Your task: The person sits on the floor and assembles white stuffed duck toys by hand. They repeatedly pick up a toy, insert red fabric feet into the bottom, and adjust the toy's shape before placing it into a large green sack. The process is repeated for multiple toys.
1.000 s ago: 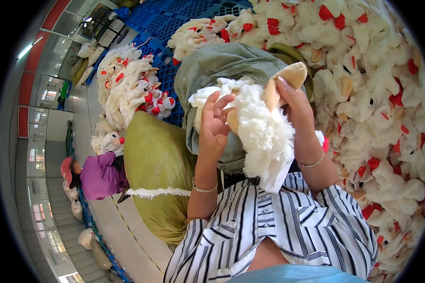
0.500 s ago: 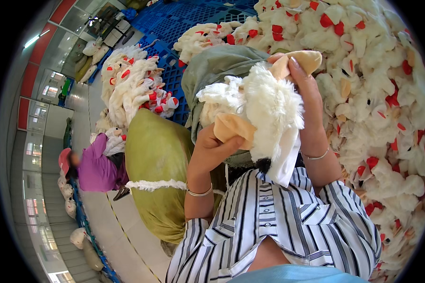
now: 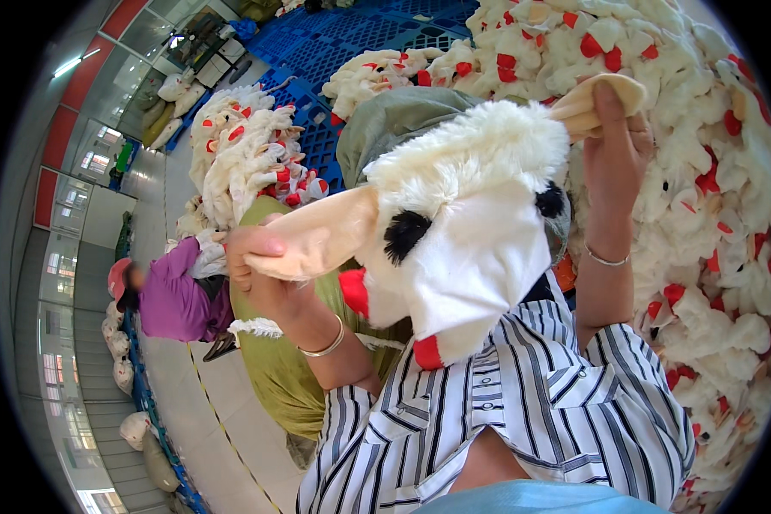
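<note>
Plush toy (image 3: pixel 475 248) hangs spread before the striped shirt (image 3: pixel 510 420), left hand (image 3: pixel 270 287) pinching one ear (image 3: pixel 330 231), right hand (image 3: pixel 612 150) pinching the other ear (image 3: pixel 576 113). The step seems to be holding it open; the next move calls for even tension on both sides.

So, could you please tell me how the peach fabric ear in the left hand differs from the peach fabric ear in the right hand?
The left peach ear, in the left hand, slopes downward from the white plush animal head; the right peach ear, in the right hand, tilts upward. The left ear appears longer and smoother, the right ear shorter and more creased. Both are gripped toward their outer ends.
</note>
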The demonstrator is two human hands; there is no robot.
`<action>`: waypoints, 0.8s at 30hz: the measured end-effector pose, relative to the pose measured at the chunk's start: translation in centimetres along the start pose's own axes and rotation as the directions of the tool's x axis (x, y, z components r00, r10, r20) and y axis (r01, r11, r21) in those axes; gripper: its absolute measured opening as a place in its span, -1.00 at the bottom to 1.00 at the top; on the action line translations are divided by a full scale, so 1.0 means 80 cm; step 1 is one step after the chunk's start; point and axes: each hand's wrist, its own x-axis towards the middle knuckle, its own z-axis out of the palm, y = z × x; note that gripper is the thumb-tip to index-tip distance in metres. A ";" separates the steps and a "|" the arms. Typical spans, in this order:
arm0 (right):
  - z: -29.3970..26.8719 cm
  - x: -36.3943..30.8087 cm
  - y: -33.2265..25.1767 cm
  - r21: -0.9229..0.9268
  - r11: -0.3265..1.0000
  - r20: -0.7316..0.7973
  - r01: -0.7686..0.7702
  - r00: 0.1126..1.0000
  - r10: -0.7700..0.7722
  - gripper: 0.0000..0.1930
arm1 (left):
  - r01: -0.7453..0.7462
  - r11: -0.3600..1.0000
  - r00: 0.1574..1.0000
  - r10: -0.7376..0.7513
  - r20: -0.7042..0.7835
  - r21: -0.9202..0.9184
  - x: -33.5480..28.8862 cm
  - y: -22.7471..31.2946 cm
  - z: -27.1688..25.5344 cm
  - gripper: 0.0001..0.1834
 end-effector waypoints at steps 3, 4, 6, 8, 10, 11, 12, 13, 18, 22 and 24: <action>-0.003 -0.014 0.014 -0.003 0.990 0.132 -0.143 0.981 0.142 -0.80 | 0.166 0.985 0.974 -0.156 0.162 -0.047 -0.005 -0.010 0.006 -0.91; -0.015 -0.020 0.029 -0.056 0.980 0.093 -0.190 0.976 0.195 -0.81 | 0.265 0.964 0.923 -0.249 0.294 -0.015 -0.011 -0.022 0.006 -0.91; -0.033 -0.039 0.052 -0.330 0.930 0.268 -0.162 0.928 0.257 -0.79 | 0.405 0.911 0.775 -0.388 0.499 0.081 -0.030 -0.053 0.005 -0.85; -0.055 -0.050 0.084 -0.450 0.892 0.275 -0.040 0.944 0.181 -0.77 | 0.468 0.871 0.752 -0.480 0.451 0.148 -0.053 -0.077 -0.018 -0.76; -0.061 -0.040 0.079 -0.216 0.940 0.094 -0.266 0.952 0.291 -0.76 | 0.506 0.861 0.799 -0.494 0.344 0.060 -0.065 -0.096 -0.040 -0.74; -0.063 -0.038 0.077 -0.082 0.930 0.013 -0.358 0.933 0.361 -0.76 | 0.522 0.853 0.814 -0.503 0.290 0.014 -0.069 -0.102 -0.044 -0.73; -0.056 -0.048 0.087 -0.101 0.924 -0.037 -0.369 0.930 0.367 -0.76 | 0.570 0.819 0.771 -0.563 0.298 0.074 -0.083 -0.111 -0.039 -0.71; -0.059 -0.060 0.095 -0.287 0.888 0.014 -0.360 0.925 0.380 -0.77 | 0.581 0.795 0.730 -0.603 0.321 0.174 -0.089 -0.118 -0.039 -0.72; -0.073 -0.060 0.102 -0.335 0.860 0.089 -0.384 0.896 0.435 -0.81 | 0.649 0.643 0.601 -0.761 0.243 0.408 -0.112 -0.161 -0.094 -0.79; -0.063 -0.071 0.107 -0.337 0.823 0.200 -0.457 0.820 0.537 -0.83 | 0.201 0.645 0.705 -0.618 0.348 0.737 -0.091 -0.164 -0.070 -0.86; -0.047 -0.075 0.102 -0.357 0.804 0.294 -0.476 0.759 0.580 -0.85 | 0.014 0.667 0.810 -0.444 0.382 0.745 -0.075 -0.153 -0.025 -0.89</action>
